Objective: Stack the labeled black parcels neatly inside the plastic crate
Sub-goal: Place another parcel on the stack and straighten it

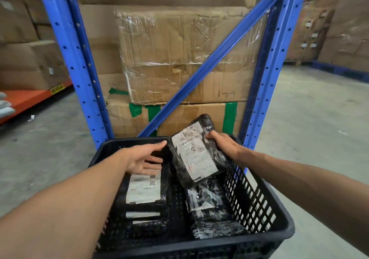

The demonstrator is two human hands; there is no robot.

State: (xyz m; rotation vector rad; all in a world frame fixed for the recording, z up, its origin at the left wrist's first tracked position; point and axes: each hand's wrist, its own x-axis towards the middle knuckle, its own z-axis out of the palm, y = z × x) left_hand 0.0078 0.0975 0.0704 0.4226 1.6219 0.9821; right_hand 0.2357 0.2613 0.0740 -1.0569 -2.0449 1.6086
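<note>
We hold one black parcel point(196, 151) in our right hand point(223, 145), fingers clamped on its upper right edge, label facing up, the parcel tilted above the right half of the black plastic crate point(259, 196). Our left hand point(143, 159) is open with fingers spread, palm toward the parcel, empty, hovering over the left-hand stack of parcels point(144, 195), which lies flat with labels up. A second, looser pile of parcels point(209, 210) lies in the crate's right half, under the held one. We judge the parcel to be a soft poly-wrapped packet: light, pliable, with a glossy and likely slippery film that crumples at the grip. A one-edge pinch lets it sag, so we would support the free lower left edge with the left hand and lay it flat. Behind the crate stand a blue rack frame point(83, 75) and taped cardboard cartons point(179, 59).
</note>
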